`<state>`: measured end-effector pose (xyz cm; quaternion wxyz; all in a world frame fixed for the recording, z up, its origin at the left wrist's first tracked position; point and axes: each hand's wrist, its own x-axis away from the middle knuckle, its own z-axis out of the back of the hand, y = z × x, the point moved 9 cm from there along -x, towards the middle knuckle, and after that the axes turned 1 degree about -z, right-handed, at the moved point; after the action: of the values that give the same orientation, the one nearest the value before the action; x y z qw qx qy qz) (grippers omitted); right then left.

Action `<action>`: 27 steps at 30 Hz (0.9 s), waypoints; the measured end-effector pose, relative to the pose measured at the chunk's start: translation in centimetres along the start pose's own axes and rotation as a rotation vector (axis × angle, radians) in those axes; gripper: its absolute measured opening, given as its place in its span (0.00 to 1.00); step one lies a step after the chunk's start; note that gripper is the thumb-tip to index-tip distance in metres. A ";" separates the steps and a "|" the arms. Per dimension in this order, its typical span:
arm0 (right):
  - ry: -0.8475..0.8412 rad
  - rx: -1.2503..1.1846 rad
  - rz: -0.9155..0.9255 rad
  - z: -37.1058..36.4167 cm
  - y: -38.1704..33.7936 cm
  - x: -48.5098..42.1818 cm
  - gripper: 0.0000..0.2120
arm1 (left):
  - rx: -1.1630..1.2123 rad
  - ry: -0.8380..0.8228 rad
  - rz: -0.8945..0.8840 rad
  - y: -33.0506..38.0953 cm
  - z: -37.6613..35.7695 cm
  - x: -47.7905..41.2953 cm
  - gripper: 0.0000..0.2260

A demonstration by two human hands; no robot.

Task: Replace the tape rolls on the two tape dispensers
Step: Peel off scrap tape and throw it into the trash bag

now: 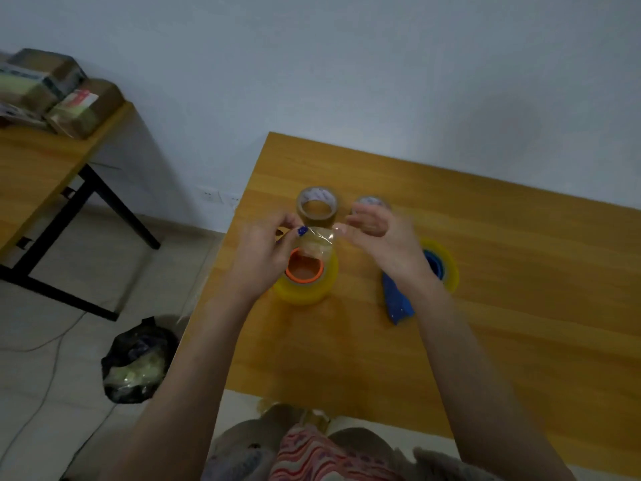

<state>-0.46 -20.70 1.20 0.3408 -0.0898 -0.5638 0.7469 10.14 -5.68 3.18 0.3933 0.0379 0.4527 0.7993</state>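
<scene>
A yellow tape roll on an orange dispenser core (305, 272) stands on the wooden table (485, 289). A clear strip of tape (317, 239) is stretched above it. My left hand (267, 251) pinches the strip's left end, and my right hand (378, 237) pinches its right end with the other fingers spread. A blue dispenser (399, 300) with a yellow roll (447, 265) lies to the right, partly hidden by my right wrist. Behind my hands stand two used rolls: a brown one (317, 206) and a second one (373, 202), mostly hidden by my right hand.
A second wooden table (38, 168) with stacked cardboard boxes (59, 92) stands at the left. A black rubbish bag (138, 362) sits on the tiled floor beside the table's left edge, with a cable running past it. The wall is right behind the table.
</scene>
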 end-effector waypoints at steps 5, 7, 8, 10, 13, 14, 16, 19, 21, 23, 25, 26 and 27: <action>-0.156 -0.164 -0.068 -7.7 -0.1 0.2 0.09 | 0.120 0.063 0.099 -2.7 1.9 2.1 0.04; -0.172 -0.200 -0.100 -10.2 0.1 0.5 0.09 | 0.167 0.071 0.152 -4.9 3.3 3.4 0.05; -0.187 -0.209 -0.107 -11.8 0.1 0.8 0.09 | 0.195 0.076 0.183 -6.0 4.1 4.1 0.07; -0.217 -0.228 -0.094 -15.0 0.1 1.3 0.09 | 0.245 0.083 0.236 -8.4 6.0 5.8 0.10; -0.258 -0.191 -0.066 -20.7 -0.3 2.7 0.15 | 0.251 0.122 0.338 -13.3 9.3 9.2 0.07; -0.268 -0.158 -0.053 -22.6 -0.4 3.1 0.18 | 0.262 0.188 0.402 -15.6 10.8 10.6 0.07; -0.273 -0.123 -0.021 -25.8 -0.8 3.8 0.17 | 0.261 0.346 0.567 -20.9 13.4 14.3 0.05; -0.261 -0.118 0.014 -28.6 -0.9 4.5 0.09 | 0.187 0.492 0.875 -28.8 15.6 21.4 0.01; -0.261 -0.152 0.020 -29.8 -0.9 4.7 0.05 | 0.139 0.563 1.093 -33.3 16.2 26.3 0.02; -0.283 -0.171 0.024 -31.4 -1.0 4.8 0.03 | 0.132 0.640 1.295 -36.5 16.2 30.9 0.03; -0.304 -0.162 0.043 -33.3 -1.2 4.9 0.04 | 0.151 0.688 1.425 -39.3 15.7 34.2 0.05; -0.306 -0.156 0.060 -34.2 -1.3 4.9 0.04 | 0.149 0.701 1.467 -40.6 15.5 35.4 0.05; -0.309 -0.156 0.077 -34.8 -1.3 4.9 0.04 | 0.137 0.717 1.495 -41.8 15.4 36.4 0.06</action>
<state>14.42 9.68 -8.54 0.2133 -0.0217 -0.6617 0.7184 16.36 40.88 -30.06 -0.4126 0.0959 0.4537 0.7840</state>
